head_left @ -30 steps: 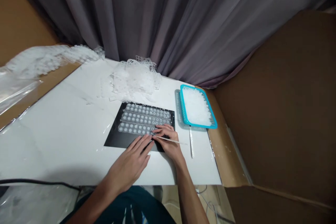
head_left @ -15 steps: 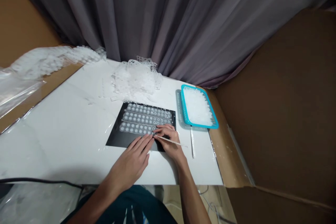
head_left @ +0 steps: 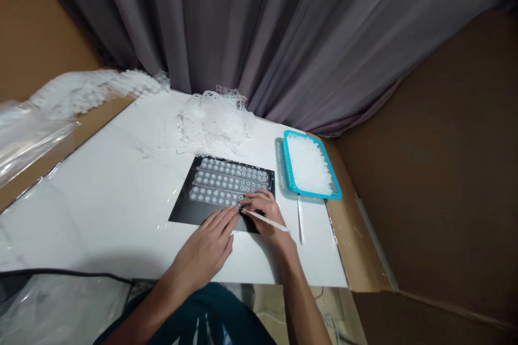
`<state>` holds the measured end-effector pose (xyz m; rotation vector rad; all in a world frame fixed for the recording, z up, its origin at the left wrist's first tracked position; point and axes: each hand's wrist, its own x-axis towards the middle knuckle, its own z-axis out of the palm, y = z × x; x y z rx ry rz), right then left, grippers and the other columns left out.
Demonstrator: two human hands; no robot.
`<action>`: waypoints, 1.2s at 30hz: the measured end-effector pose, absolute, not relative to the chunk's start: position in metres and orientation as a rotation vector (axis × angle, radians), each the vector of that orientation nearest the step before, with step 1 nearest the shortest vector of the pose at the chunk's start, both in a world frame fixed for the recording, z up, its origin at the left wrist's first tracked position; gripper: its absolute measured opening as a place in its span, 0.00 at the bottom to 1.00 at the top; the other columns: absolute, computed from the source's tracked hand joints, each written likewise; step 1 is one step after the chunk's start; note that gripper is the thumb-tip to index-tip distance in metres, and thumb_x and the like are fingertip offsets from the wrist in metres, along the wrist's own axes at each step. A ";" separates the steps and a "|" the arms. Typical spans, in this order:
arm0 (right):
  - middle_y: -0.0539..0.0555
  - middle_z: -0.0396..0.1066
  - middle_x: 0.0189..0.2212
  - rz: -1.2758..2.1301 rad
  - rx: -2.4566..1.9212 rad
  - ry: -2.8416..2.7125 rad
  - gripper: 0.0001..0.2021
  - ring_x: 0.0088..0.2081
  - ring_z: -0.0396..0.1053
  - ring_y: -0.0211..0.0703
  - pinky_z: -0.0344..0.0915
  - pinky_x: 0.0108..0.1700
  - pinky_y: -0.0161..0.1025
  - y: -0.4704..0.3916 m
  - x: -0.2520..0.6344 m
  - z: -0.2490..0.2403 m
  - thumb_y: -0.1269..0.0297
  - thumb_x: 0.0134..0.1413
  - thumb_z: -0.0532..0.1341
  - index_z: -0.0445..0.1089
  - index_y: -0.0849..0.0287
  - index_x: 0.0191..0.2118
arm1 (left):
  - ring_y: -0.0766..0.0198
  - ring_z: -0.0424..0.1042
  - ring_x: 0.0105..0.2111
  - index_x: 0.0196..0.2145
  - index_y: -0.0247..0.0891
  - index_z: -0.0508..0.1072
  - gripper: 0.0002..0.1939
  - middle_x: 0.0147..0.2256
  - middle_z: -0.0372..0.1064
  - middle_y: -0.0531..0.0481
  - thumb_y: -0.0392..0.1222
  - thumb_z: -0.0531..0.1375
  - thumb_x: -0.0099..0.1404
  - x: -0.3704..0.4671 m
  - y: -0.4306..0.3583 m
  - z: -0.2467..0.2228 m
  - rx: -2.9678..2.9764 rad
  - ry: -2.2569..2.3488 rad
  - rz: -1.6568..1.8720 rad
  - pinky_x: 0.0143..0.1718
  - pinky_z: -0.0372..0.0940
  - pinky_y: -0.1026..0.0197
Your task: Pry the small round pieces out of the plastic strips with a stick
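Observation:
A black mat (head_left: 186, 212) lies on the white table, bearing strips of round translucent discs (head_left: 216, 179) in rows. Those toward the right side show dark centres. My left hand (head_left: 214, 237) rests flat with its fingers stretched out, fingertips on the lower edge of the bottom strip. In my right hand (head_left: 265, 215) a thin white stick-like tool (head_left: 269, 220) is pinched, its tip at the strip just beside my left fingertips. What the tip touches is too small to make out. The right fingers hide part of the bottom strip.
At the right stands a turquoise basket (head_left: 287, 164) full of small white pieces. A second white stick (head_left: 300, 221) lies below it. Behind the mat is a heap of clear punched scraps (head_left: 216, 121). Clear plastic bags (head_left: 36, 135) lie at the left; cardboard walls flank the table.
The view has shifted slightly, so everything sits a little farther right. The tool in my right hand has tilted more steeply. My left hand stays flat on the strip.

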<state>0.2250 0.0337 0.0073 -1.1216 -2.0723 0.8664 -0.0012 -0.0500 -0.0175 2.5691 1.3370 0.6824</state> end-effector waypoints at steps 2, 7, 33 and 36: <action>0.53 0.87 0.46 0.849 -1.131 -2.089 0.09 0.56 0.80 0.58 0.57 0.70 0.64 0.034 0.225 0.007 0.64 0.68 0.69 0.80 0.48 0.32 | 0.53 0.60 0.75 0.78 0.38 0.55 0.31 0.74 0.61 0.41 0.38 0.51 0.80 -0.001 -0.049 -0.017 2.561 1.340 0.684 0.74 0.60 0.46; 0.51 0.87 0.46 0.747 -1.128 -2.153 0.09 0.56 0.80 0.57 0.57 0.70 0.64 0.034 0.223 0.000 0.63 0.71 0.67 0.81 0.46 0.35 | 0.51 0.63 0.73 0.75 0.38 0.60 0.30 0.72 0.65 0.40 0.36 0.52 0.78 0.000 -0.048 -0.016 2.543 1.350 0.667 0.72 0.62 0.45; 0.53 0.86 0.48 0.857 -1.156 -1.889 0.10 0.56 0.79 0.56 0.63 0.66 0.58 0.030 0.203 -0.003 0.62 0.68 0.71 0.78 0.50 0.32 | 0.46 0.66 0.70 0.69 0.35 0.67 0.26 0.69 0.68 0.36 0.34 0.54 0.75 -0.003 -0.050 -0.020 2.486 1.468 0.687 0.71 0.62 0.41; 0.51 0.86 0.46 0.820 -1.132 -1.951 0.10 0.55 0.79 0.55 0.64 0.64 0.57 0.033 0.204 -0.005 0.64 0.67 0.71 0.77 0.50 0.32 | 0.45 0.67 0.70 0.68 0.36 0.68 0.26 0.68 0.68 0.36 0.33 0.54 0.74 -0.002 -0.050 -0.022 2.481 1.468 0.692 0.70 0.62 0.41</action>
